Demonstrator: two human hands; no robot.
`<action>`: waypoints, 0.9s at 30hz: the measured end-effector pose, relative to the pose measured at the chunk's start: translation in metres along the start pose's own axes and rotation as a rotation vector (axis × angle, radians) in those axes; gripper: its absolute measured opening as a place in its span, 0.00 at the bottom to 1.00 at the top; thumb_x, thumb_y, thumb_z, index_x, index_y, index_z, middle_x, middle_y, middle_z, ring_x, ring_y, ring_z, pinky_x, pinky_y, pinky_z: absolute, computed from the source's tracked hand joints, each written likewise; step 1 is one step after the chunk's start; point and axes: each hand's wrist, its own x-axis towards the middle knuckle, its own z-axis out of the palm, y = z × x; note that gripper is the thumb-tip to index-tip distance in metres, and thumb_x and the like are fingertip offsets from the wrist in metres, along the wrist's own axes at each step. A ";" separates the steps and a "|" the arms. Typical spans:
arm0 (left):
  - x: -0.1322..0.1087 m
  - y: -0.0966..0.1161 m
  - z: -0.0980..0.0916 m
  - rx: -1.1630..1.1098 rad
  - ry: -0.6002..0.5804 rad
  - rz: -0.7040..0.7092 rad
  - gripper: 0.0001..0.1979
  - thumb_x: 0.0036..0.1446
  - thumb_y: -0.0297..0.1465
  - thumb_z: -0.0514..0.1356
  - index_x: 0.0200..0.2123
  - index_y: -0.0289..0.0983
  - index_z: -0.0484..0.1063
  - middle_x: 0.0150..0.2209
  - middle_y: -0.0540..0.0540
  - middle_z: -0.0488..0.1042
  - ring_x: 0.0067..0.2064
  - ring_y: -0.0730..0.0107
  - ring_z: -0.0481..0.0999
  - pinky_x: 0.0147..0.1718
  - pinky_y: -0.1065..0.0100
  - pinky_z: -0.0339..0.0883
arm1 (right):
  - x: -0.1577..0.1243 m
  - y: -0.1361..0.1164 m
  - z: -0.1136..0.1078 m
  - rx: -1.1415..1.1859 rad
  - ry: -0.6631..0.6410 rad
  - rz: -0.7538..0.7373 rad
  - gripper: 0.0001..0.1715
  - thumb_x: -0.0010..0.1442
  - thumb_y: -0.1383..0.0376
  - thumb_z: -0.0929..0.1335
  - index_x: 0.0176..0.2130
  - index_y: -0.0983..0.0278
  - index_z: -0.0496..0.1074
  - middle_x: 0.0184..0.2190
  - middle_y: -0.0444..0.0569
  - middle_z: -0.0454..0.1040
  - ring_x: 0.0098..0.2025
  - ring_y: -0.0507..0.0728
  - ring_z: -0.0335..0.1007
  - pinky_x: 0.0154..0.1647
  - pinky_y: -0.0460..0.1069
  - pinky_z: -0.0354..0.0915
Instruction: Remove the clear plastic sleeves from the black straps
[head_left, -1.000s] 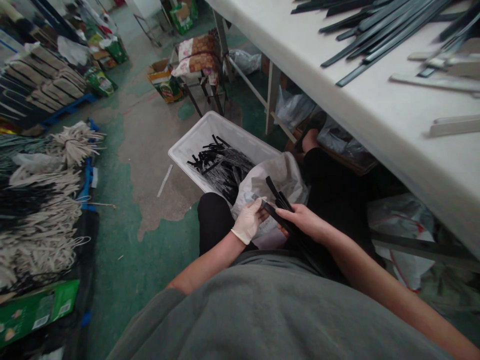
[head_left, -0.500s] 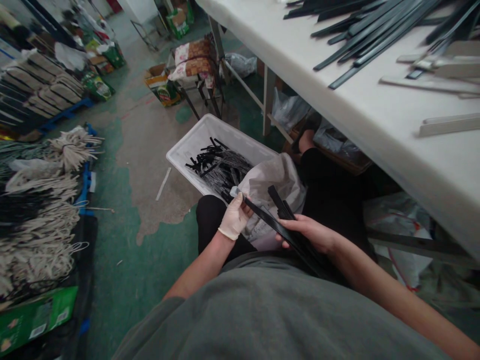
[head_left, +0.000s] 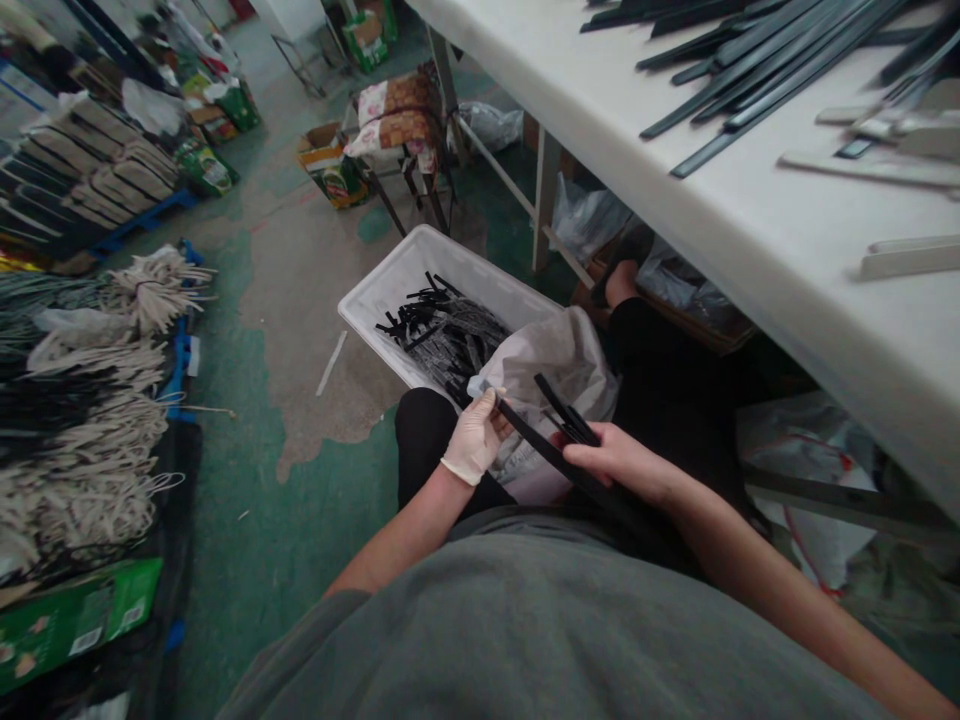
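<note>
My left hand [head_left: 474, 437], in a pale glove, pinches the end of a long black strap [head_left: 536, 440] above my lap. A small whitish piece [head_left: 477, 385] shows just beyond its fingertips; what it is I cannot tell. Bare, my right hand [head_left: 619, 460] is closed around several black straps [head_left: 571, 420], whose short ends stick up past the thumb. Their lower lengths run toward my waist and fade into the dark clothing. Behind both hands lies a whitish sack [head_left: 559, 350], draped over the near end of a white plastic bin [head_left: 375, 290] holding many black strips [head_left: 450, 325].
On the right, a white table [head_left: 675, 210] carries black strips [head_left: 772, 80] and beige strips [head_left: 907, 257]. Bundles of beige cords [head_left: 105, 440] lie at the left. A cushioned stool [head_left: 397, 115] and a cardboard box [head_left: 330, 160] stand beyond the bin.
The right thumb and fingers have shifted slightly on the bunch, and the strap ends have spread apart a little. The left hand keeps its pinch. The whole view has moved slightly.
</note>
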 end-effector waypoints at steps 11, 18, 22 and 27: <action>-0.015 -0.024 0.020 0.007 -0.217 -0.102 0.08 0.56 0.34 0.65 0.35 0.34 0.77 0.35 0.43 0.79 0.34 0.67 0.78 0.40 0.66 0.71 | -0.006 -0.018 -0.002 -0.461 0.243 -0.223 0.17 0.55 0.54 0.68 0.34 0.64 0.78 0.28 0.48 0.78 0.30 0.59 0.72 0.28 0.49 0.66; -0.008 0.031 0.041 -0.055 -0.293 0.190 0.07 0.57 0.32 0.64 0.33 0.32 0.77 0.34 0.43 0.78 0.35 0.68 0.78 0.43 0.67 0.70 | 0.004 -0.044 -0.005 -0.576 0.221 -0.323 0.18 0.55 0.52 0.69 0.35 0.63 0.78 0.23 0.45 0.74 0.26 0.56 0.69 0.24 0.47 0.62; -0.007 0.044 0.038 -0.064 -0.345 0.259 0.10 0.53 0.33 0.67 0.36 0.32 0.78 0.35 0.43 0.79 0.37 0.66 0.79 0.43 0.67 0.71 | 0.013 -0.046 0.001 -0.594 0.281 -0.360 0.17 0.57 0.53 0.67 0.32 0.63 0.77 0.25 0.46 0.76 0.28 0.58 0.71 0.27 0.48 0.64; 0.003 0.010 0.028 -0.005 -0.261 0.093 0.11 0.55 0.36 0.65 0.36 0.33 0.77 0.35 0.42 0.80 0.37 0.64 0.79 0.39 0.67 0.71 | 0.031 -0.042 0.005 -0.592 0.260 -0.337 0.17 0.55 0.53 0.68 0.34 0.64 0.78 0.26 0.47 0.78 0.30 0.59 0.73 0.28 0.47 0.64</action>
